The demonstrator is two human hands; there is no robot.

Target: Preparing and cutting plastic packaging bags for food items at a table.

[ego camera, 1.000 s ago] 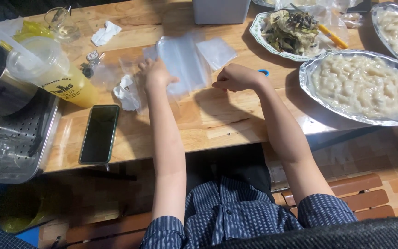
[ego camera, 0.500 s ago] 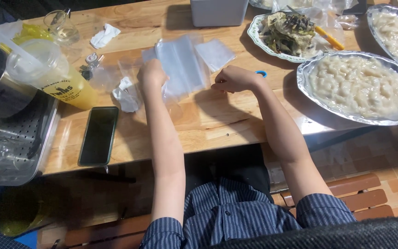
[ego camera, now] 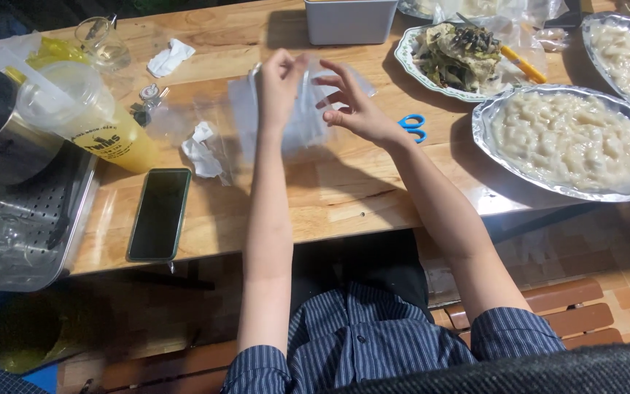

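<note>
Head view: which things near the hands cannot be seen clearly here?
- Clear plastic bags: see-through and overlapping, partly behind the left hand and right hand; their number is unclear.
- Blue scissors: only the handles show; the right wrist hides the blades.
- Grey box: cut off by the top edge.
- Foil tray on the right: contents too blurred to identify.

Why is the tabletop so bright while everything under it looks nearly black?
Head view: light from above falls on the wooden table, glaring off the foil tray rim; the arms cast shadows across the wood; below the table edge it sinks into dark. The clear plastic bags under the left hand and right hand look hazy.
</note>
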